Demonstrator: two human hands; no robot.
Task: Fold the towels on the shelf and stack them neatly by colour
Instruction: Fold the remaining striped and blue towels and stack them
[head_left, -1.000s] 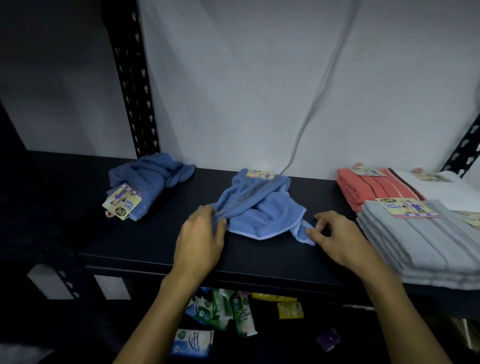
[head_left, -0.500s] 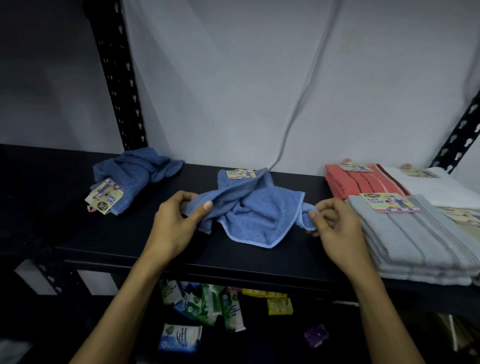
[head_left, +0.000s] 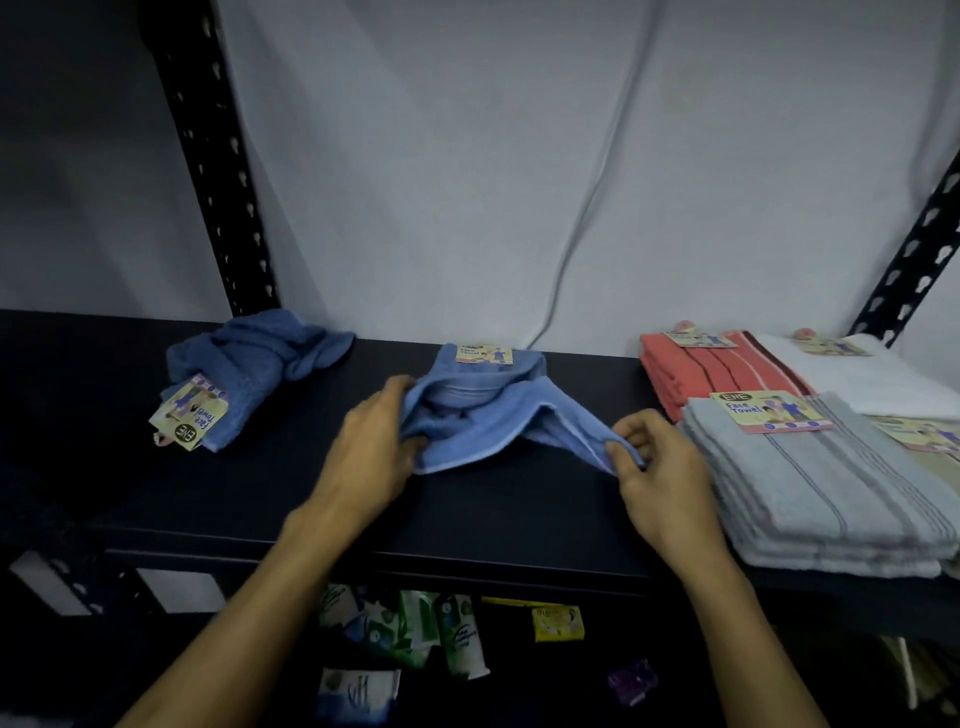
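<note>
Fingers of both hands pinch the blue towel (head_left: 488, 426); its length runs left to right.

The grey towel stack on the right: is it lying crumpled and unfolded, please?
No, the grey towel stack lies neatly folded in flat layers on the shelf, with a label on top.

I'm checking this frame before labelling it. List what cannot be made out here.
Head view only:
- left hand: motion-blurred; its grip on the blue towel is unclear in detail.
- white towel: cut off by the right edge.
- packets below the shelf: too dark to read.
- crumpled blue towel: its folds hide its own shape.
</note>
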